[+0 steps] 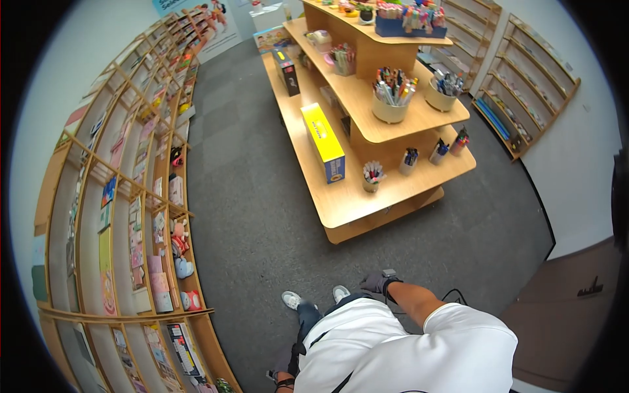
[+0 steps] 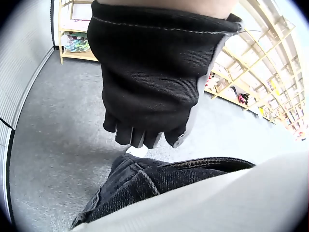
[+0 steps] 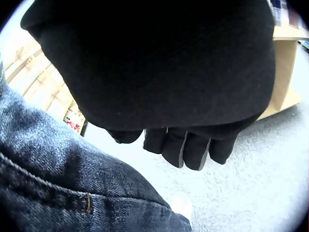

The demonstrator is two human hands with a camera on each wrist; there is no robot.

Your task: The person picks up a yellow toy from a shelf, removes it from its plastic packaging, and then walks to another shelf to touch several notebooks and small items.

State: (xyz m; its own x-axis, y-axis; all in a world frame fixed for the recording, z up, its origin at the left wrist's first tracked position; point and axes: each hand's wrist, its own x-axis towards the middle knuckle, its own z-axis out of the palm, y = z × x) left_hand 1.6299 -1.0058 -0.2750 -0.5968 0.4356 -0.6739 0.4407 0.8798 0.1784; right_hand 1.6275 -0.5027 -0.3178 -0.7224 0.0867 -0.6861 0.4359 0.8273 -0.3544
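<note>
Both hands wear dark gloves and hang beside the person's body. In the left wrist view the left hand (image 2: 149, 82) points down with its fingers loosely bent, near the dark jeans (image 2: 135, 181) and white shirt; nothing is seen in it. The head view shows only part of it (image 1: 283, 363), at the bottom edge. The right hand (image 1: 377, 282) is by the hip in the head view, and in the right wrist view this hand (image 3: 164, 87) hangs next to the jeans (image 3: 87, 179), fingers loosely bent, holding nothing visible. Its palm is hidden.
A tiered wooden display stand (image 1: 393, 196) stands ahead, bearing pen cups (image 1: 389, 105) and a yellow box (image 1: 321, 139). Tall shelves (image 1: 118, 249) line the left wall. Another rack (image 1: 524, 85) and a brown door (image 1: 583, 314) are at the right. Grey floor (image 1: 249, 223) lies between.
</note>
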